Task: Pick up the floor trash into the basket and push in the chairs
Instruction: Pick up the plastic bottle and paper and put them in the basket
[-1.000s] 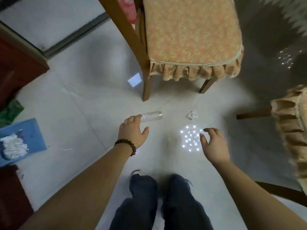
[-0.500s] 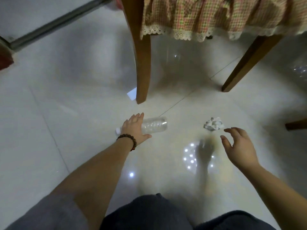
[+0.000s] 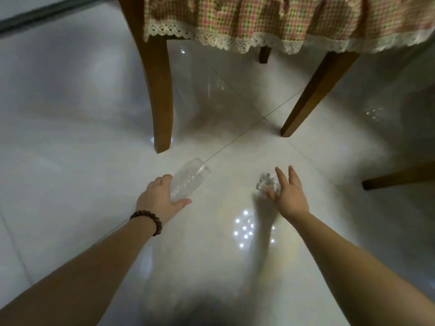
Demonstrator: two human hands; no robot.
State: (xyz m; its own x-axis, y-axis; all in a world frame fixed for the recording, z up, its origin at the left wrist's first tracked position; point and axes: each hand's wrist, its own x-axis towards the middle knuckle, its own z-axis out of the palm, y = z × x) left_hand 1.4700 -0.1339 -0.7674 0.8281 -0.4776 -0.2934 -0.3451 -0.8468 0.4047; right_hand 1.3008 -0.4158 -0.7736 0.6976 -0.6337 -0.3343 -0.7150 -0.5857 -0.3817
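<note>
Clear plastic bottle (image 3: pixel 190 183) tilted, gripped near left; crumpled paper wad (image 3: pixel 267 182) on floor, right; chair (image 3: pixel 162 95) far.

Items counted: one clear ribbed plastic bottle (image 3: pixel 189 182); one crumpled wad of white paper (image 3: pixel 267 182); one dark wooden bead bracelet (image 3: pixel 147 220); two bare hands, left hand (image 3: pixel 160 198) and right hand (image 3: pixel 288 194). Brown wooden chair legs in view: four (image 3: pixel 160 90), (image 3: pixel 315 92), (image 3: pixel 264 54), (image 3: pixel 400 177).
</note>
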